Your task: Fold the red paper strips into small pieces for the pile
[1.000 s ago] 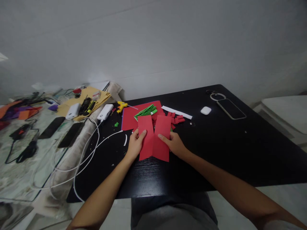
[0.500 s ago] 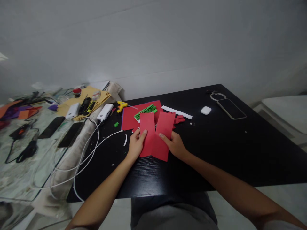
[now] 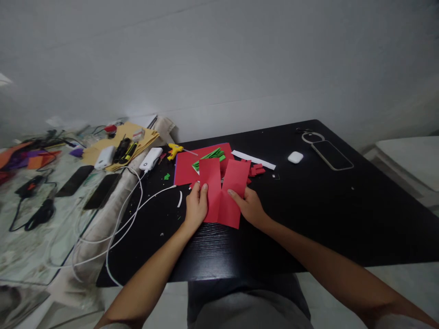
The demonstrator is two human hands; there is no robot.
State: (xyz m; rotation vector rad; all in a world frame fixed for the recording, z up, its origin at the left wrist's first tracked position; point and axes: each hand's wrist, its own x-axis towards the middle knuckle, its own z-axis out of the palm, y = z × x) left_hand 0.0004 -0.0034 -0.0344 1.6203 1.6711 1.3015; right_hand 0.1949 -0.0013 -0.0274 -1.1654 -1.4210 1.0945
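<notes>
A sheet of red paper (image 3: 229, 208) is held up over the near part of the black table. It is split from its top edge down to about the middle, so two halves stand apart above, while they look joined below. My left hand (image 3: 197, 203) grips the left edge, thumb on the front face. My right hand (image 3: 252, 208) pinches the right edge, its thumb lying across the front. The fingers behind the paper are hidden. Just beyond the paper lie folded green paper strips (image 3: 216, 154) on a larger red sheet (image 3: 183, 169), and red folded pieces (image 3: 257, 169).
A yellow glue gun (image 3: 174, 151), a white power bank (image 3: 151, 159) with a looping cable and a white paper strip (image 3: 254, 160) lie around. To the right are a white case (image 3: 295, 157) and a phone (image 3: 332, 155). A cluttered, cloth-covered surface (image 3: 27, 251) adjoins on the left.
My left hand has turned slightly more upright, its thumb a little higher on the paper. The paper has barely shifted, and both hands keep their hold.
</notes>
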